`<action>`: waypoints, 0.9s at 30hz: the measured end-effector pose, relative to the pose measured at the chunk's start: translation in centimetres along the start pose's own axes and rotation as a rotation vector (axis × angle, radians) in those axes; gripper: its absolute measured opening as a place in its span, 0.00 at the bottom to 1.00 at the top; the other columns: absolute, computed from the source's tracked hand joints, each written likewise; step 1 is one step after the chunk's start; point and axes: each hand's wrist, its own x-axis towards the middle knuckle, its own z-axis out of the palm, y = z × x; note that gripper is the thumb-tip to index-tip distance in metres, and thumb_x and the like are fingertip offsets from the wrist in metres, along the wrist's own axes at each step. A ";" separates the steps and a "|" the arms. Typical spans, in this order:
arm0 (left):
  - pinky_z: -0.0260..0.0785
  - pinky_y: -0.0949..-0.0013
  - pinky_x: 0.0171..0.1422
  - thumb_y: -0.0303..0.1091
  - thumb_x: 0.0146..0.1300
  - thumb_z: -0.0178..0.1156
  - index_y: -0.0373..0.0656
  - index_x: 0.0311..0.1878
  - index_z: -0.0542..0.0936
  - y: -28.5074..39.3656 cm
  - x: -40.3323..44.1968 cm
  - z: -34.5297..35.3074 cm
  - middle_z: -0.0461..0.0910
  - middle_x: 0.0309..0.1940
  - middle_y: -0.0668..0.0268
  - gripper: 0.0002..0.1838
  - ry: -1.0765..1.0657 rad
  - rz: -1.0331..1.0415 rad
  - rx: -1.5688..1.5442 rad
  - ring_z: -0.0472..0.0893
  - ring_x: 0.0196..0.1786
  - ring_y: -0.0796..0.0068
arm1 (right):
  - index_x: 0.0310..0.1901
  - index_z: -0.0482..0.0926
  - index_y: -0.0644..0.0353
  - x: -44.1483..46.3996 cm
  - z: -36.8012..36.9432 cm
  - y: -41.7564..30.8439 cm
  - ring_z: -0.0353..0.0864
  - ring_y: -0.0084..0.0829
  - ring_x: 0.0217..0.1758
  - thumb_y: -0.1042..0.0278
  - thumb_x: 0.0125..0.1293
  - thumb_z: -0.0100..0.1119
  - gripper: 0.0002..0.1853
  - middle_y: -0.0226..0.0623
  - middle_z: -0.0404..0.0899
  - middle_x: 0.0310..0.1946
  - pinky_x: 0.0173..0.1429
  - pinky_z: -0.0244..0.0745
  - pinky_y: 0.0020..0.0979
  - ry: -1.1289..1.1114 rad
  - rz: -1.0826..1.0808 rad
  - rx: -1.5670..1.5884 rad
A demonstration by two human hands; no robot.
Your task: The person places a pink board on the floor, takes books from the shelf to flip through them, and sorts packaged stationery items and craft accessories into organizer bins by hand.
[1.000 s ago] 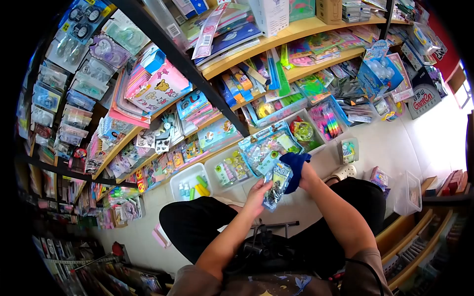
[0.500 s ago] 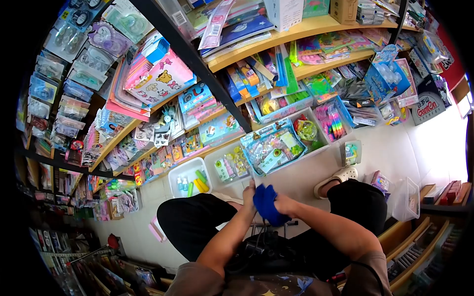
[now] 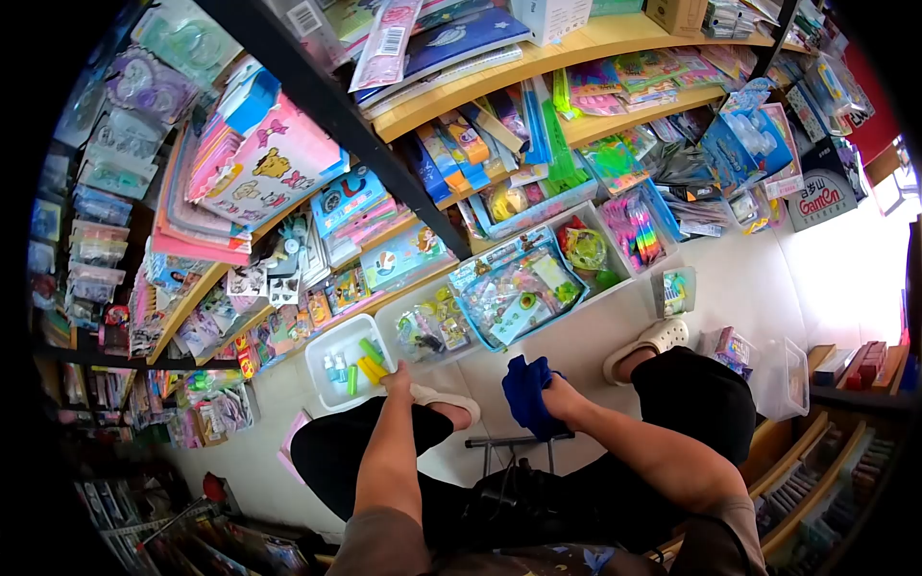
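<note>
A bunched blue cloth [image 3: 526, 396] hangs from my right hand [image 3: 557, 397], whose fingers are closed on it over the floor between my knees. My left hand [image 3: 395, 379] is at the near right corner of a white plastic tub [image 3: 327, 392], with its fingers partly showing and apart. Whether they touch the rim I cannot tell. Inside the tub lie yellow sticks [image 3: 371, 369], green sticks [image 3: 352, 380] and small clear bottles with blue [image 3: 336, 368].
Right of the tub stand a clear bin [image 3: 423, 331] of small packets and a blue-edged box [image 3: 519, 298] of packaged goods. Stocked shelves [image 3: 595, 43] rise behind them. Below are a stool frame [image 3: 519, 442], my beige clogs [image 3: 651, 344] and a clear container [image 3: 783, 384].
My left hand has left the blue cloth and moved left to the white tub. The cloth stays in my right hand and now hangs looser. The view has shifted slightly.
</note>
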 end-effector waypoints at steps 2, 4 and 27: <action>0.66 0.52 0.46 0.45 0.52 0.62 0.33 0.44 0.69 -0.4 -0.2 1.1 0.70 0.48 0.48 0.26 0.015 0.466 0.282 0.71 0.49 0.50 | 0.35 0.74 0.59 1.0 -0.2 0.7 0.75 0.24 0.26 0.66 0.59 0.55 0.07 0.32 0.75 0.26 0.28 0.71 0.27 0.025 0.016 0.073; 0.65 0.52 0.46 0.38 0.50 0.62 0.35 0.44 0.68 -0.5 -2.9 2.4 0.70 0.45 0.47 0.22 0.074 0.977 0.411 0.71 0.46 0.48 | 0.33 0.75 0.61 1.5 0.3 1.2 0.75 0.26 0.22 0.67 0.59 0.53 0.07 0.34 0.75 0.23 0.25 0.71 0.28 0.052 -0.014 0.178; 0.64 0.56 0.52 0.35 0.51 0.58 0.39 0.49 0.68 3.5 -17.9 11.0 0.70 0.47 0.56 0.21 -0.470 1.285 0.922 0.71 0.51 0.55 | 0.31 0.74 0.61 2.6 -1.4 1.3 0.73 0.27 0.19 0.63 0.60 0.52 0.10 0.34 0.74 0.20 0.22 0.68 0.29 0.217 -0.013 0.136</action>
